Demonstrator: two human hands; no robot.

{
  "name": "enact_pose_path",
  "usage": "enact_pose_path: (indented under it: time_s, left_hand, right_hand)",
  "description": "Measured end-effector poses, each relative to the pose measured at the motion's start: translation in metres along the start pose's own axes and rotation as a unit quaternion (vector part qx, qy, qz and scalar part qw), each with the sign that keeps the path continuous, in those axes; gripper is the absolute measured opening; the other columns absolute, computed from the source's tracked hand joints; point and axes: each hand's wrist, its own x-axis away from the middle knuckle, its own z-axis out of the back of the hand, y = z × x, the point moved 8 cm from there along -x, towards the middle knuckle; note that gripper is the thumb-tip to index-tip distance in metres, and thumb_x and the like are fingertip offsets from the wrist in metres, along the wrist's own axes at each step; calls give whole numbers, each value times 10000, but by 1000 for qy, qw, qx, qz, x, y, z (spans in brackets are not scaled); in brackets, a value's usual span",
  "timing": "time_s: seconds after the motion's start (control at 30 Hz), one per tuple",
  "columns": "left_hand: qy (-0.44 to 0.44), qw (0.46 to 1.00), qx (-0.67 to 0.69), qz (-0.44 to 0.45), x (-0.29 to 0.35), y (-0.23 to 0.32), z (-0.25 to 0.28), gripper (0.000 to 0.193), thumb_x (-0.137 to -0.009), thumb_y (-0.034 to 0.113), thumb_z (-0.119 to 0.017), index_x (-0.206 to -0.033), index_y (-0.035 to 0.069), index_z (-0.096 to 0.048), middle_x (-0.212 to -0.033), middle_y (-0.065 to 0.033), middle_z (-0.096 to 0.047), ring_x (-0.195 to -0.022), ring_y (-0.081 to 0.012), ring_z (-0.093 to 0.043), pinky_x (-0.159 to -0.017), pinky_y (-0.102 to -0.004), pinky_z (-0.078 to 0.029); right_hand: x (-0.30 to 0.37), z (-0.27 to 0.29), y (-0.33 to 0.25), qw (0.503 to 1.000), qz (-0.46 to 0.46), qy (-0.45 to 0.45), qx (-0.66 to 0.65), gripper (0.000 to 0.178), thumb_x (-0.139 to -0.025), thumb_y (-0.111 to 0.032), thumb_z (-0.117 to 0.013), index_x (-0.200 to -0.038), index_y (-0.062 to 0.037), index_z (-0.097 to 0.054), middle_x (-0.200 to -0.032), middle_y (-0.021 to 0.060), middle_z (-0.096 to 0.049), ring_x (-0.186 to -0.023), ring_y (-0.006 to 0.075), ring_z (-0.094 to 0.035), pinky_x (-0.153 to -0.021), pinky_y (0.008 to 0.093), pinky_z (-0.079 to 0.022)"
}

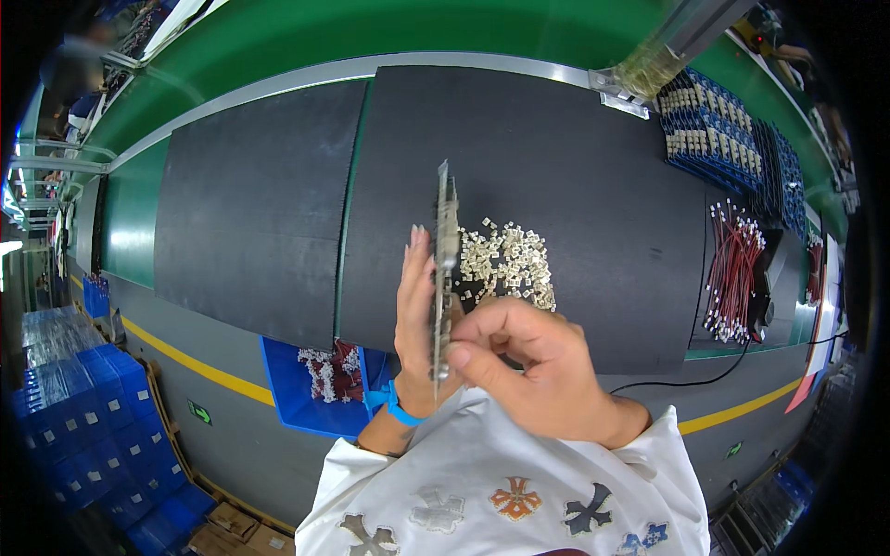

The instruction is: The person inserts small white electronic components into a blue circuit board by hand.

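Note:
A circuit board (445,250) stands on edge in front of me, seen nearly side-on, with parts sticking out of its right face. My left hand (413,310) holds it from the left, fingers stretched up along its back; a blue wrist strap (400,408) circles that wrist. My right hand (533,366) is closed in a pinch against the board's right face, low down. Whatever lies between its thumb and index finger is hidden. Just beyond the right hand, a loose pile of small cream-white connectors (508,262) is spread on the black mat (593,222).
Stacked blue circuit boards (714,130) lie at the far right, near a metal post (649,69). Closer, red cables with white plugs (732,269) form a bundle. Left of me, below the table edge, a blue bin (287,389) holds more cables. Another black mat (260,213) lies left.

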Motion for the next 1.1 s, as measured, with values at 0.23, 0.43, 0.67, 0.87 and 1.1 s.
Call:
enact_pose_path:
  time_s: [0.23,0.43,0.67,0.87,1.1]
  left_hand:
    - [58,998,27,-4,9,-6,7,459,-849,82,-546,-1262,-18,-373,-1307,-322,-330,-1204,-415,-378,-958,-437,-370]
    - [110,993,46,-4,19,-11,18,387,-879,77,-505,-1245,3,-402,-1287,-343,-342,-1175,-423,-410,-927,-435,-408]
    - [333,918,136,167,17,-40,28,310,-863,-48,-463,-1153,-110,-369,-1106,-258,-480,-1034,-387,-519,-837,-494,-492]
    - [305,898,258,183,14,-40,37,340,-845,23,-542,-1146,-57,-404,-1073,-210,-518,-988,-289,-554,-820,-465,-508]
    - [281,875,321,230,28,-37,32,356,-826,21,-567,-1152,-6,-426,-1060,-181,-541,-975,-262,-563,-831,-446,-505]
  right_hand:
    - [6,-12,-5,997,43,5,63,93,-838,-3,-575,-906,39,-527,-783,75,-611,-725,110,-614,-663,238,-507]
    - [7,-12,4,998,-53,-21,-35,93,-863,-9,-535,-931,53,-517,-747,76,-608,-686,113,-612,-637,223,-505]
    - [9,5,4,995,-88,-6,-37,83,-862,-6,-535,-923,50,-530,-693,57,-603,-636,91,-592,-552,199,-457]
    - [-12,69,48,974,-25,171,144,150,-833,-96,-606,-784,41,-568,-624,70,-602,-541,74,-558,-483,204,-431]
    - [-17,87,47,952,0,229,204,257,-817,-147,-641,-648,10,-529,-523,15,-538,-463,46,-470,-424,202,-374]
